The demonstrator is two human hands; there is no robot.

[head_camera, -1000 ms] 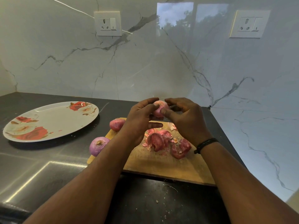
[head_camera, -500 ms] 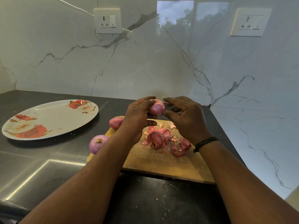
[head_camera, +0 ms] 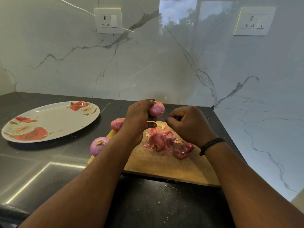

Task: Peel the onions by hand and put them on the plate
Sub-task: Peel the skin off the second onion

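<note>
The left hand (head_camera: 139,119) grips a pale pink onion (head_camera: 157,109) in its curled fingers, lifted above the far edge of the cutting board (head_camera: 164,165). The right hand (head_camera: 189,124) is just to the onion's right, apart from it, fingers curled inward; whether a scrap of skin is pinched there cannot be told. Loose red skins (head_camera: 167,143) lie heaped on the board's middle. Two more onions wait at the board's left edge: one reddish (head_camera: 116,124) at its far corner, one purple with its root end up (head_camera: 98,145) nearer the person. The flowered plate (head_camera: 49,119) sits well to the left of the board and holds no onion yet. The held onion looks largely stripped, though faint papery patches seem to remain. To finish it well, turn it slowly in the left hand, catch any loose edge near the root or tip with the right thumbnail, and pull along the curve rather than across. Drop scraps onto the board, not the counter, and check the hidden side before carrying it over to the plate.
</note>
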